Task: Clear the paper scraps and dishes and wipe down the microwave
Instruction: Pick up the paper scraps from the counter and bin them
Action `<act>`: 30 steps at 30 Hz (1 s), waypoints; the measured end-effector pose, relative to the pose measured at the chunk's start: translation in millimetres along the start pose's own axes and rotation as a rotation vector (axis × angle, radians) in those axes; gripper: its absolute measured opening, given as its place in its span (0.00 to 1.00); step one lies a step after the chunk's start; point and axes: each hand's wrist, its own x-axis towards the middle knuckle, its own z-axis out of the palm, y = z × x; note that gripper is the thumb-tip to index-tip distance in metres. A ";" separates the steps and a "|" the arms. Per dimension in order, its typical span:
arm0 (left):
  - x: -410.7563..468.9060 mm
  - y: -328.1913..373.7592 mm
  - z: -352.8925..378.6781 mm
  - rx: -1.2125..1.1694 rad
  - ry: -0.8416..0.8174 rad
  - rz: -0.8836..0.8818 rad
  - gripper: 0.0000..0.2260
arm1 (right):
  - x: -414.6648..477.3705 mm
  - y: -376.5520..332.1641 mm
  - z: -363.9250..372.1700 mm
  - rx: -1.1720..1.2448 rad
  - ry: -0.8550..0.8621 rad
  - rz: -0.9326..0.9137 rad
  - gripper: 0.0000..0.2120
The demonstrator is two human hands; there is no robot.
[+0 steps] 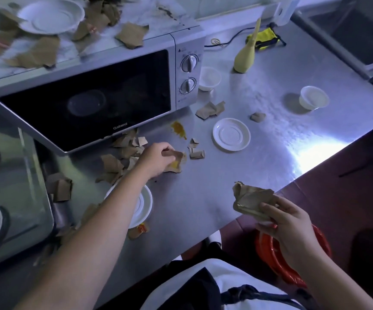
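Grip, left: the left hand reaches across the steel table, fingers curled and pinching a stained paper scrap that sits on the tabletop just in front of the microwave.
Grip, right: the right hand has its fingers wrapped round a crumpled paper wad, held off the table's near edge above an orange-red bin.
Around the left hand: a scrap pile lies against the microwave's lower front edge, and a yellow smear is just beyond the knuckles.
Dishes: a saucer is partly under the left forearm. A second saucer lies right of the smear. A small cup stands beside the dials, and a far cup stands well apart from it.
Microwave top: a white plate lies among torn scraps.
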 end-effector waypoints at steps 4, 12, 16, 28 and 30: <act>-67.1 10.7 4.1 -0.541 0.005 -0.104 0.08 | 1.5 -2.1 17.2 -0.030 -0.007 -0.007 0.11; -163.5 35.8 15.9 -0.695 -0.125 -0.041 0.11 | -4.6 0.8 63.5 -0.188 -0.204 -0.010 0.12; -176.4 30.1 14.3 -0.519 -0.056 -0.009 0.10 | -11.0 3.0 81.8 -0.281 -0.377 -0.018 0.13; -189.7 8.3 10.7 -0.382 0.170 0.092 0.09 | -23.1 3.1 105.2 -0.331 -0.584 -0.051 0.18; -188.9 5.6 10.8 -0.254 0.184 0.101 0.16 | -23.3 3.0 105.6 -0.319 -0.598 -0.052 0.18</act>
